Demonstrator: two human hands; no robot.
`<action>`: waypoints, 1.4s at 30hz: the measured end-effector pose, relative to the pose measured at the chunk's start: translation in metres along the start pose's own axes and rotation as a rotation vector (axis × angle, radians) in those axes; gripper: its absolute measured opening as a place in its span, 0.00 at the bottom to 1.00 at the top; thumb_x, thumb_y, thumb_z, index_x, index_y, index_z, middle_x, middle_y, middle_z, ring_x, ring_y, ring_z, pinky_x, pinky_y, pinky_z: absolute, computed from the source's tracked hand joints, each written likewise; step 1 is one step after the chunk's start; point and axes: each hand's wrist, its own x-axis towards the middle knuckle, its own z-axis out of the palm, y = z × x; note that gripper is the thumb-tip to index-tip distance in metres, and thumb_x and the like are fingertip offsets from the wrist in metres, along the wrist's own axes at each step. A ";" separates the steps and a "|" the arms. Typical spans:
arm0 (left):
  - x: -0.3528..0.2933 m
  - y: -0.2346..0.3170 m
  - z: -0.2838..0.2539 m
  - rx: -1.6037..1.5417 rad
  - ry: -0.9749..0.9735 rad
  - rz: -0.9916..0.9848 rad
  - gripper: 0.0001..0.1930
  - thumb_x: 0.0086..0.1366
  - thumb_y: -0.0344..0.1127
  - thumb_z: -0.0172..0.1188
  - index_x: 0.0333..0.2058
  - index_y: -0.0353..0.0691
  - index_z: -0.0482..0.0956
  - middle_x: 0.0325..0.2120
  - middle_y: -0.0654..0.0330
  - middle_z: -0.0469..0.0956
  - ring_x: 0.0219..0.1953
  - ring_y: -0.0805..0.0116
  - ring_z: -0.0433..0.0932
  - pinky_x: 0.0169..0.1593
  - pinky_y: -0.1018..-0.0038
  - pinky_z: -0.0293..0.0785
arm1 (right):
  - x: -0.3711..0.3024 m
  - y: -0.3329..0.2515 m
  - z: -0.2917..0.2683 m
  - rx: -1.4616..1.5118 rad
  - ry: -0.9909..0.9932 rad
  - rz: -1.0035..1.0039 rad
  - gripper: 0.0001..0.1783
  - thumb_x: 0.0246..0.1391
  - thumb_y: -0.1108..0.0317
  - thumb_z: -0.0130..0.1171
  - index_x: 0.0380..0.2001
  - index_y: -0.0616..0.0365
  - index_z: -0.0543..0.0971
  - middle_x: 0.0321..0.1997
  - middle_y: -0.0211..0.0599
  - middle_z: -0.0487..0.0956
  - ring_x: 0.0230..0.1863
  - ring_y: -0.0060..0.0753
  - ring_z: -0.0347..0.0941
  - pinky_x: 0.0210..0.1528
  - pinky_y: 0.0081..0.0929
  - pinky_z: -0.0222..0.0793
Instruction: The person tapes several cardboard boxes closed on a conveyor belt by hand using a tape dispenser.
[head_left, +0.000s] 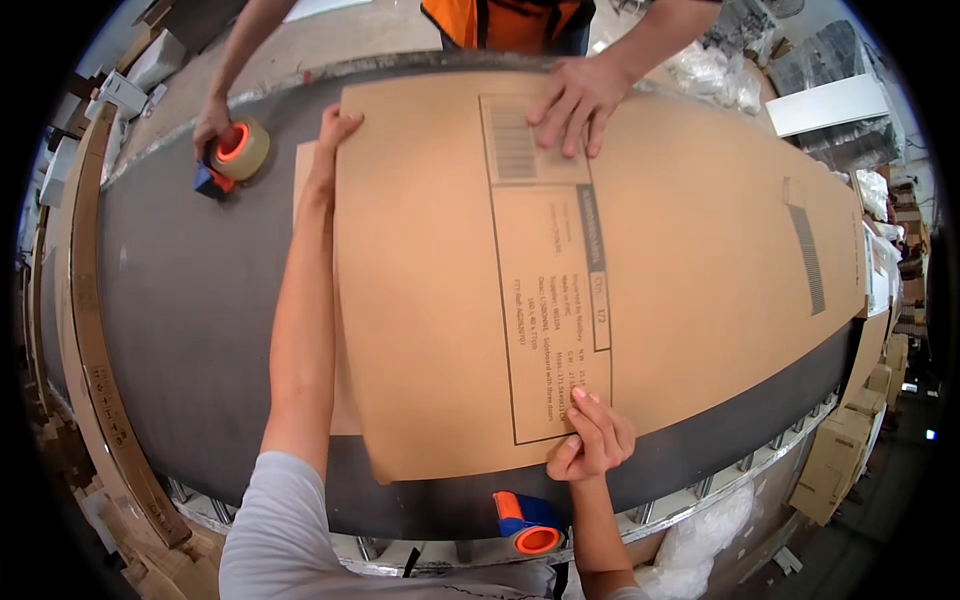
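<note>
A large brown cardboard box [700,230], with a printed label panel and barcodes on top, lies across a dark grey table. My left arm reaches along its left end, and my left hand [338,128] is closed round the far left corner. At the near edge, my right hand [592,437] is against the box with its fingers curled; whether anything is in them is hidden. Just below it sits a blue and orange tape dispenser [530,525]. Opposite me, a co-worker's hand [583,100] presses on the box top. Their other hand [212,125] holds a second tape dispenser [232,158].
Under my left forearm, a lower cardboard layer [345,400] sticks out past the box's end. A long narrow carton [95,330] stands along the left side of the grey table [190,300]. Cartons [835,460] and clear plastic wrap [705,540] lie beyond the near right edge.
</note>
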 end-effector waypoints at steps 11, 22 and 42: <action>0.023 0.007 -0.012 -0.254 -0.093 -0.026 0.19 0.68 0.46 0.55 0.51 0.42 0.77 0.45 0.59 0.78 0.49 0.68 0.75 0.52 0.69 0.72 | -0.013 -0.012 0.007 -0.028 0.076 0.064 0.10 0.44 0.63 0.52 0.29 0.51 0.80 0.39 0.36 0.89 0.34 0.32 0.83 0.38 0.28 0.66; -0.029 -0.030 -0.062 0.518 0.119 0.331 0.29 0.80 0.52 0.40 0.58 0.29 0.74 0.55 0.45 0.76 0.58 0.54 0.74 0.65 0.60 0.65 | 0.000 -0.031 0.024 -0.053 0.088 0.005 0.10 0.45 0.65 0.50 0.27 0.56 0.78 0.38 0.39 0.87 0.33 0.40 0.82 0.40 0.32 0.69; -0.220 0.023 -0.030 0.479 0.080 -0.004 0.35 0.74 0.52 0.55 0.68 0.31 0.64 0.64 0.44 0.71 0.67 0.54 0.71 0.68 0.67 0.65 | 0.010 -0.058 0.022 -0.024 0.065 0.192 0.09 0.41 0.72 0.58 0.29 0.48 0.79 0.39 0.24 0.82 0.41 0.37 0.75 0.41 0.35 0.65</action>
